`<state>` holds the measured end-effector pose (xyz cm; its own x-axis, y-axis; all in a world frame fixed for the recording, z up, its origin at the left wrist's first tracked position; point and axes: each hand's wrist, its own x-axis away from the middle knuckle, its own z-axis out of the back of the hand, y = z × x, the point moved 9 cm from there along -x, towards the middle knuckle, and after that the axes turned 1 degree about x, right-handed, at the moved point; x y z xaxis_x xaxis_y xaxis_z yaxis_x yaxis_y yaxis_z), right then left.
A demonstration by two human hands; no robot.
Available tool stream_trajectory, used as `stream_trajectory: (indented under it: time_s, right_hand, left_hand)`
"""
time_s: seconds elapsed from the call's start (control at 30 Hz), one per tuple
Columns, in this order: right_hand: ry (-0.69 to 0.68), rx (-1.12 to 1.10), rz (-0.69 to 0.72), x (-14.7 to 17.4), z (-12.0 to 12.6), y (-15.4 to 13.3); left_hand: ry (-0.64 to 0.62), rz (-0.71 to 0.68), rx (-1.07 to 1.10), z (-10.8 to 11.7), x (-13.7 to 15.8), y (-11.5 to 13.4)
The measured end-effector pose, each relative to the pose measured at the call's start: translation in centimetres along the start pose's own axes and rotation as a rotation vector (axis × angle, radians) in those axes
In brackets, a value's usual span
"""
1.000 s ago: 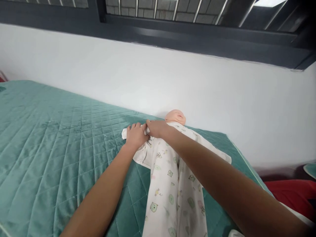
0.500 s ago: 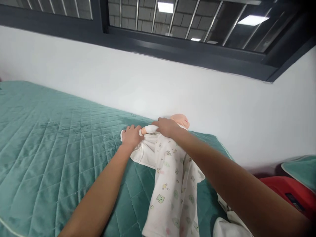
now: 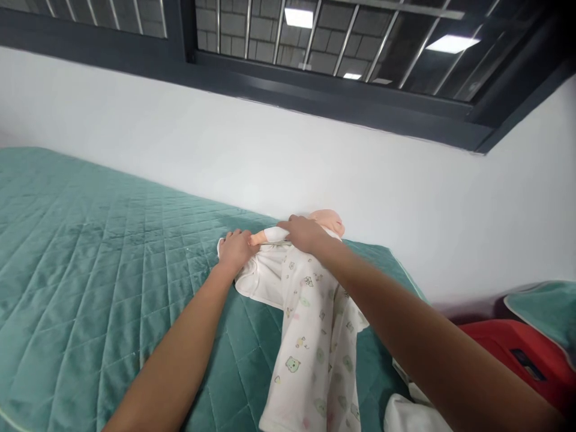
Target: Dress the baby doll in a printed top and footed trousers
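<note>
Head view: by left hand (image 3: pixel 236 251), slim pink plastic arm (image 3: pixel 258 238) is gripped; by right hand (image 3: pixel 302 233), white cloth sleeve (image 3: pixel 274 234) — possibly overstretched, if jerked.

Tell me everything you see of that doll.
The doll lies on green quilted bedding, its smooth, pinkish, plastic-looking head close to the white wall. White cloth printed with green bears covers its body. One arm stretches toward the picture's left, bare between the white sleeve and the left hand, which hides its end. The right hand touches the sleeve.
</note>
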<state>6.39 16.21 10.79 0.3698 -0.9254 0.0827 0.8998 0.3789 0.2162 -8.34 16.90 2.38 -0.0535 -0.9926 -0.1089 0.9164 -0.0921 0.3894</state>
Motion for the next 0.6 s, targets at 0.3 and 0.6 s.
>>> stream_trajectory:
  time_s: [0.3, 0.6]
  right_hand:
    - [0.0, -0.07, 0.014, -1.2, -1.2, -1.6]
    - [0.027, -0.108, 0.043, -1.5, -2.0, -2.9]
  left_hand:
    - [0.069, 0.023, -0.021, 0.3, -0.6, -0.1]
    - [0.154, -0.166, -0.147, 0.8, 0.0, 2.1]
